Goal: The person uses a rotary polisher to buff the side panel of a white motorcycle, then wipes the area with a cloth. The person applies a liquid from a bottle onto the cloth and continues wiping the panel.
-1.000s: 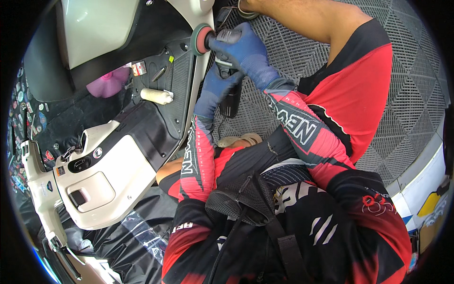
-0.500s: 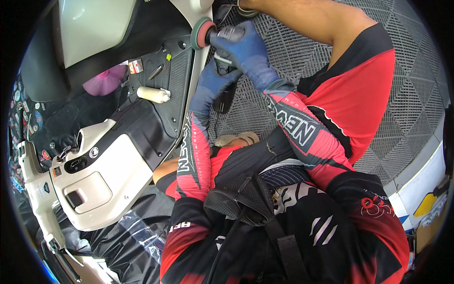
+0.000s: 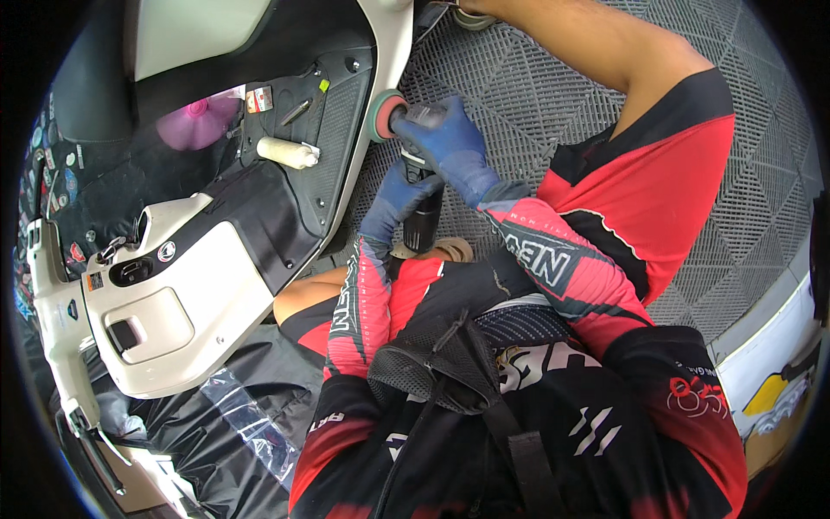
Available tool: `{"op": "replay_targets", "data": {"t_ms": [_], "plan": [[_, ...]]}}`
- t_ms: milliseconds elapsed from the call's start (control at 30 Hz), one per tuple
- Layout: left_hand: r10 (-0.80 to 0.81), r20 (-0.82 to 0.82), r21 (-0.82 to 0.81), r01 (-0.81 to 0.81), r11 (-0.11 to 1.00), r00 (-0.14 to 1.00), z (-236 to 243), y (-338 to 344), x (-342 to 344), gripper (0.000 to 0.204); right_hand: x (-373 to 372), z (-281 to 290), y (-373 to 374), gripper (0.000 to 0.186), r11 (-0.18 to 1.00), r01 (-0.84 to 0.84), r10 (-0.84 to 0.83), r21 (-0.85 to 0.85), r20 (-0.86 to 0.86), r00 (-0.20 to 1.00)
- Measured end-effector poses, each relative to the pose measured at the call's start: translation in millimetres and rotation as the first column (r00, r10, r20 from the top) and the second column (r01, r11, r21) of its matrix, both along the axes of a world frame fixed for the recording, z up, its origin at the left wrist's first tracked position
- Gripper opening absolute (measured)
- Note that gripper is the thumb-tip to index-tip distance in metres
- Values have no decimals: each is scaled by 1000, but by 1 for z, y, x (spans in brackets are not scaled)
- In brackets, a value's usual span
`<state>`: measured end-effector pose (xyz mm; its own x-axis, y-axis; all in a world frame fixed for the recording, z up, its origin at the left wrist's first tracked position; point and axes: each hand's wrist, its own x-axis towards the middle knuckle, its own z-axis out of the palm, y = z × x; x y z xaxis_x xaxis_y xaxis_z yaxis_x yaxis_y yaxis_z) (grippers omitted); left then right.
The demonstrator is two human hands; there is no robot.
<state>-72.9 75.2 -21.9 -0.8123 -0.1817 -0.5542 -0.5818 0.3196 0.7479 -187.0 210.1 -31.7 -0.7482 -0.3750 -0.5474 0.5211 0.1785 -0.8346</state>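
A black handheld polisher (image 3: 422,221) has a round pink pad with a green rim (image 3: 384,115), which rests at the outer edge of a white scooter's side panel (image 3: 385,56). My right hand (image 3: 451,149), in a blue glove, is closed over the polisher's head just behind the pad. Below it, my left hand (image 3: 402,195), gloved alike, is wrapped round the polisher's body. Left of the pad, the dark ribbed footboard (image 3: 333,138) holds a cream bottle (image 3: 281,152), a small pen-like tool (image 3: 296,111) and a small card box (image 3: 258,99).
A pink object (image 3: 194,121) lies beyond the footboard. The white front panel and handlebar (image 3: 199,307) extend left, above black sheeting (image 3: 238,471). My bent leg (image 3: 622,48) rests over grey grid floor tiles (image 3: 743,190), with a white raised edge (image 3: 756,337) at right.
The pad, polisher and both hands have moved down along the white panel's edge in the picture, still gripped the same way. The view has shifted slightly relative to the scooter.
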Motion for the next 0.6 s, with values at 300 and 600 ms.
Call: {"op": "replay_targets", "data": {"t_ms": [300, 600], "plan": [[264, -41, 558, -197, 806, 963, -7, -16, 8, 73, 35, -10, 8, 104, 927, 95, -42, -362, 151, 988], [296, 18, 530, -260, 807, 955, -46, -43, 18, 91, 26, 2, 4, 114, 957, 31, 3, -290, 114, 993]]}}
